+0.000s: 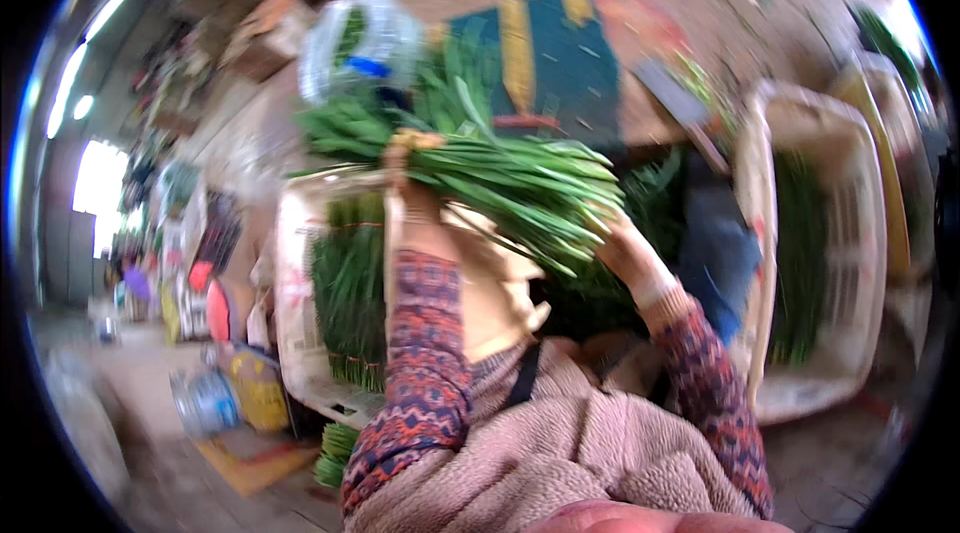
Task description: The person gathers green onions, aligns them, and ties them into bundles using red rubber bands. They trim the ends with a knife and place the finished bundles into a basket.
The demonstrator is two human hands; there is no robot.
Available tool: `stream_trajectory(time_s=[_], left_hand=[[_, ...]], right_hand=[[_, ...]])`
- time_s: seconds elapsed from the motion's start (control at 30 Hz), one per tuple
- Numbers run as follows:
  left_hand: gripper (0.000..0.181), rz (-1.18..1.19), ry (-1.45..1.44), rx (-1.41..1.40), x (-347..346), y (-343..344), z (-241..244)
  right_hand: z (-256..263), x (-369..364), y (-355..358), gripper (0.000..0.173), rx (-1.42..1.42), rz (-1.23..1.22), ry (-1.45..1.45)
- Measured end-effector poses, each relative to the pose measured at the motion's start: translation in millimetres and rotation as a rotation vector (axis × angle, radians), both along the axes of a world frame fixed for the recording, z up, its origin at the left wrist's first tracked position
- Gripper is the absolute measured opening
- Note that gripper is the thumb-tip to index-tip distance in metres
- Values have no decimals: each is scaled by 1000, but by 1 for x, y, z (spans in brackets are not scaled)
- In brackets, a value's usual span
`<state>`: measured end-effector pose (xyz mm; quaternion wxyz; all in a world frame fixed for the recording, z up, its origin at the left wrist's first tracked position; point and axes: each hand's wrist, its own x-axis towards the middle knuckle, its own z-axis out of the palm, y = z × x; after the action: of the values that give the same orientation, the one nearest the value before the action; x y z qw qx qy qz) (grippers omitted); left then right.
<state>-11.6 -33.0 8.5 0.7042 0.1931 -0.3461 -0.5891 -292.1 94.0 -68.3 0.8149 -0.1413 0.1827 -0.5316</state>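
Note:
A thick bunch of long green stalks, probably Chinese chives (517, 173), lies across both my hands at chest height. My left hand (411, 150) is wrapped around it near its leafy part, which fans out to the left. At the pale cut ends on the right, my right hand (622, 240) holds the bunch from beside and below, with its fingers mostly hidden. Just beyond the bunch is a painted board (574, 75) in blue, yellow and red, scattered with trimmings. A cleaver (675, 94) rests on its right side, its handle towards me.
To my left stands a white plastic crate (292, 308) with tied green bundles (349, 285). Another white crate (847, 383) on the right holds more greens (799, 255). A clear plastic bag (319, 45) is behind the leaves. Blue cloth (720, 255) hangs beside the right crate.

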Motion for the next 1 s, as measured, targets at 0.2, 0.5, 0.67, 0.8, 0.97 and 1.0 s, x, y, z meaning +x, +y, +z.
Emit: stream_trajectory(time_s=[0.2, 0.5, 0.67, 0.8, 0.97, 1.0], left_hand=[[16, -26, 250, 107, -8, 11, 14], [17, 39, 354, 114, 1, 22, 22], [18, 99, 182, 63, -8, 9, 24], [20, 41, 95, 170, 0, 19, 10], [19, 54, 206, 132, -16, 9, 3], [19, 68, 200, 137, -19, 9, 1]], right_hand=[[-22, -2, 12, 59, -103, -197, 313], [-33, -49, 11, 14, 13, -275, 271], [48, -26, -2, 49, -96, -149, 526], [45, 10, -31, 40, -239, -347, 878], [-6, 1, -58, 21, -69, -535, 538], [-17, 6, -62, 21, -11, -641, 454]])
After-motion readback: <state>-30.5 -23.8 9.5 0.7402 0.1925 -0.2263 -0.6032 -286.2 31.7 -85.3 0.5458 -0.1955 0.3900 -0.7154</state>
